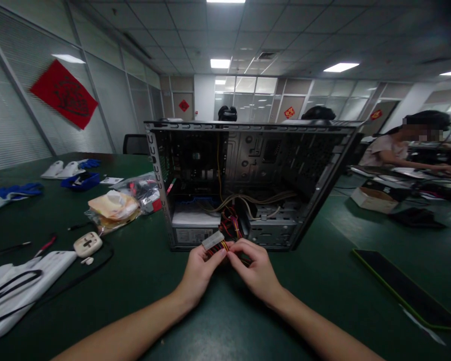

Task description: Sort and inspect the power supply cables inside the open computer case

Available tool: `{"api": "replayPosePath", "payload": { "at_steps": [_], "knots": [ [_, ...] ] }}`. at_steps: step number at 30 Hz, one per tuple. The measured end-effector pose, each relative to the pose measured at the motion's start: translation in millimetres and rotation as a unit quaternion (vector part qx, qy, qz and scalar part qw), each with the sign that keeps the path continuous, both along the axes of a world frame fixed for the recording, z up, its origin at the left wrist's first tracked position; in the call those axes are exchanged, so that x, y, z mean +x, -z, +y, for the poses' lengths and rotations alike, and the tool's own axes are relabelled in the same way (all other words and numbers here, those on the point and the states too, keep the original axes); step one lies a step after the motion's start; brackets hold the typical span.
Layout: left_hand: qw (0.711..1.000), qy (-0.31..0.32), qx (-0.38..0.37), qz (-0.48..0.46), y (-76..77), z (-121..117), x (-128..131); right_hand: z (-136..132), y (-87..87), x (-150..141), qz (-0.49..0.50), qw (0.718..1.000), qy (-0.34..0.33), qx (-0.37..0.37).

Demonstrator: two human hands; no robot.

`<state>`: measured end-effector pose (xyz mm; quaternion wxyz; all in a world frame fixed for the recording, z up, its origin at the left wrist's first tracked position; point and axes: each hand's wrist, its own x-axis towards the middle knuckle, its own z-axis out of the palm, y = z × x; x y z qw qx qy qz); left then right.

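An open computer case (248,128) stands on the green table, its inside facing me. In front of its lower edge, my left hand (201,271) is closed around a power cable with a wide pale connector (213,241) and yellow, red and black wires. My right hand (257,268) pinches the wires of the same cable just beside the left fingertips. Behind the hands, a bundle of coloured wires (231,223) comes out near the power supply (195,234) at the case's lower left. Thin loose cables (244,199) run across the inside.
On the left lie plastic-bagged items (115,205), a blue tray (80,181), gloves (17,191), a beige device (87,244) and a white power strip-like object (41,281). A dark green-edged mat (406,288) lies right. A person (398,145) sits beyond a cardboard box (374,198).
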<state>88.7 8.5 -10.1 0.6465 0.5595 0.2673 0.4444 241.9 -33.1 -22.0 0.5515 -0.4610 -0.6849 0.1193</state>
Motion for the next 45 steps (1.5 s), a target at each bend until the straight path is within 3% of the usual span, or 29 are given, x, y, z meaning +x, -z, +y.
{"api": "replayPosePath", "payload": {
  "at_steps": [7,17,22,26,32,38,45],
  "knots": [
    [1.0,-0.009,-0.021,0.002,4.9,5.2,-1.5,2.0,-4.6,2.5,-0.009,0.999,-0.051,0.004],
    [0.997,0.01,-0.061,-0.036,1.8,4.8,-1.0,-4.4,-8.2,-1.2,-0.023,0.999,-0.024,0.043],
    [0.998,0.025,-0.043,-0.025,1.0,8.3,-4.9,-6.8,-10.5,0.3,-0.036,0.997,-0.066,0.012],
    [0.999,0.031,-0.018,-0.012,1.6,8.9,-4.8,-9.3,-11.8,-2.0,-0.026,0.999,-0.042,0.005],
    [0.997,0.063,-0.044,-0.023,0.8,4.2,-1.4,-10.1,-7.8,-1.0,0.003,1.0,-0.005,0.031],
    [0.999,0.017,-0.037,-0.021,0.8,5.7,-1.7,-6.7,-1.4,0.9,-0.006,0.999,-0.023,0.031],
    [0.998,0.023,-0.052,-0.026,8.4,9.5,-3.3,-4.4,-5.0,-1.4,-0.02,0.999,-0.03,0.031]
  ]
}}
